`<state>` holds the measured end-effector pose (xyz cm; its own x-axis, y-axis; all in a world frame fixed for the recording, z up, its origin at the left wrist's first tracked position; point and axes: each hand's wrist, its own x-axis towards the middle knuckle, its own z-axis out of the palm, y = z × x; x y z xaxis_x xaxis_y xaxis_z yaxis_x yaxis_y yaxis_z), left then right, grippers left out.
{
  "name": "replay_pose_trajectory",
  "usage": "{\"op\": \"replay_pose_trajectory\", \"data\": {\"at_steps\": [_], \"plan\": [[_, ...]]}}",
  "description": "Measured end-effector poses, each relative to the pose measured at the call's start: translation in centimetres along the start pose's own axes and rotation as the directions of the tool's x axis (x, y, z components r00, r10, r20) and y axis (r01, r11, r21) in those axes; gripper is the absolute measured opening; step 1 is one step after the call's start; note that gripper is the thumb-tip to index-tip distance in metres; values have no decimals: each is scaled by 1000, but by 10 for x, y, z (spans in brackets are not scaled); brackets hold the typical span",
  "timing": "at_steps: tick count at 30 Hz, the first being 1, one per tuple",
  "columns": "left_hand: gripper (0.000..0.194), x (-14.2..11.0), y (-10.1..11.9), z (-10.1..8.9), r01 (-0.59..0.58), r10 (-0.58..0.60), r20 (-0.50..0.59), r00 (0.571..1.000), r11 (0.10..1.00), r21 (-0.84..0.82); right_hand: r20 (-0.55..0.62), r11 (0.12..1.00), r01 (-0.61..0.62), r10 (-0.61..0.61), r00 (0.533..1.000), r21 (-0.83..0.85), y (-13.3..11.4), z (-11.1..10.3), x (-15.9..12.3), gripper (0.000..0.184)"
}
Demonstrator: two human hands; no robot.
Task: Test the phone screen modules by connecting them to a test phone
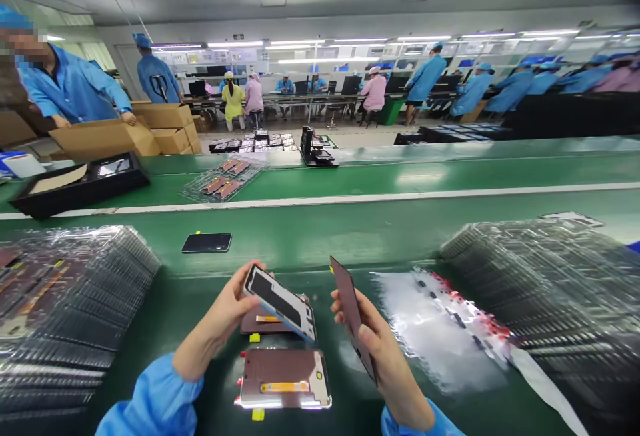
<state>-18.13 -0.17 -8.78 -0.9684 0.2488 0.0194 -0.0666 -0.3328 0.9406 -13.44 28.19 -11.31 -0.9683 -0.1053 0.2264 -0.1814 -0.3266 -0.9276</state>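
Note:
Between thumb and fingers, my left hand [227, 306] grips a phone frame [280, 301], tilted, with a pale rim, dark inner area and blue edge. My right hand [377, 339] is closed on a brown-backed phone screen [353, 319], held nearly upright with a yellow tab at its top corner. Below my hands, another phone screen [285, 376] lies brown side up, showing an orange flex cable, red tabs and a yellow tab. A further screen [255, 321] lies partly hidden behind the phone frame. Farther back, a dark phone [207, 243] rests flat on the green surface.
Stacked clear trays stand at left [90, 289] and right [525, 289]. White film sheets [435, 329] with red tabs lie right of my hands. Beyond are a clear tray of screens [225, 177], a black box [80, 186] and a black fixture [315, 149]. A blue-clad person handles cartons at far left.

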Motion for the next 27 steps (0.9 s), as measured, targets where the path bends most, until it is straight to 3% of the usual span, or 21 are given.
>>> {"op": "replay_pose_trajectory", "data": {"at_steps": [4, 10, 17, 27], "plan": [[89, -43, -9, 21, 56, -44, 149, 988, 995, -78, 170, 965, 103, -63, 983, -242, -6, 1, -13, 58], [94, -63, -17, 33, 21, -11, 218, 976, 999, -43, 353, 811, 286, -105, 930, -511, -19, 6, -25, 56], [93, -66, -17, 44, 18, -22, 230, 973, 1000, 20, 374, 710, 333, -106, 922, -620, -23, 13, -32, 54], [88, -67, -19, 63, 15, -1, 219, 976, 998, -61, 435, 553, 443, -156, 887, -706, -13, 25, -44, 59]]}}
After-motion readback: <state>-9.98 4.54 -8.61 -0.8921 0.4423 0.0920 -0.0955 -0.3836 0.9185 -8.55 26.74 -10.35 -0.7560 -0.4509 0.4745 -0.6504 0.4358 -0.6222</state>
